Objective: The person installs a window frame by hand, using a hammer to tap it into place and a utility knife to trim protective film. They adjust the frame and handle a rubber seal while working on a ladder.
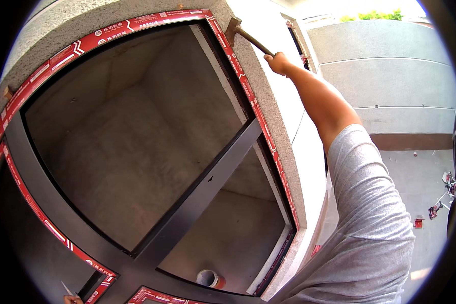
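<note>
My right hand (277, 65), arm stretched up, is closed around the handle of a hammer (253, 41). The hammer's head (232, 31) is by the upper right corner of a dark metal window frame (202, 177), at the border between the frame's red protective tape (238, 63) and the rough concrete edge (261, 76); whether it touches cannot be told. Low at the left, only part of my left hand (73, 300) shows, closed on a thin, pale, pointed thing (66, 288) beside the frame's lower taped bar.
Small wooden wedges (7, 92) sit between frame and wall. Through the opening stands a round bucket-like container (207, 278). On the right are a pale wall (385, 61) and, far below, a grey floor with scattered red and white scraps (435, 210).
</note>
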The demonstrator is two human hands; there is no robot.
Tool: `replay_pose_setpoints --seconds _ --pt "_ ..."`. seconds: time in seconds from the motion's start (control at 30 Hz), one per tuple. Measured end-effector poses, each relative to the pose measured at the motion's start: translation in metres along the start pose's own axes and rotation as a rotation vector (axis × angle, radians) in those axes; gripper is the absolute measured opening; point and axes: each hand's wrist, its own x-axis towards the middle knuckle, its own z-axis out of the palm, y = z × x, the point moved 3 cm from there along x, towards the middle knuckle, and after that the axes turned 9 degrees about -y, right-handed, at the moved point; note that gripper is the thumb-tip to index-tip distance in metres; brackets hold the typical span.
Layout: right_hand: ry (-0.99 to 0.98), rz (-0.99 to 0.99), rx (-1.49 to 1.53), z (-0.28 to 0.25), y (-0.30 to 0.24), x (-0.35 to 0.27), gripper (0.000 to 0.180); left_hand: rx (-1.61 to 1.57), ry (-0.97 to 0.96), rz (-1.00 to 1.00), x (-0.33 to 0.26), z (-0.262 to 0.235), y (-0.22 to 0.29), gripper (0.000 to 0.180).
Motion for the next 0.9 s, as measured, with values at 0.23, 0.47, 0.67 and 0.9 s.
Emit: replay_pose_setpoints --seconds 0.23,0.47,0.67,0.9 --pt "0.086 -0.092 -0.041 0.000 0.018 0.024 0.074 -0.004 0.035 0.119 0.004 0.012 -0.022 0.029" --pt "0.113 -0.082 -0.085 0.003 0.020 0.027 0.070 -0.065 0.046 0.073 0.004 0.016 -0.022 0.030" --pt "0.175 -0.078 -0.155 0.001 -0.002 0.004 0.071 -0.046 0.055 0.048 0.002 0.005 -0.022 0.025" --pt "0.200 -0.125 -0.084 -0.002 -0.023 0.051 0.071 -0.159 0.001 0.091 0.002 0.000 -0.025 0.015"
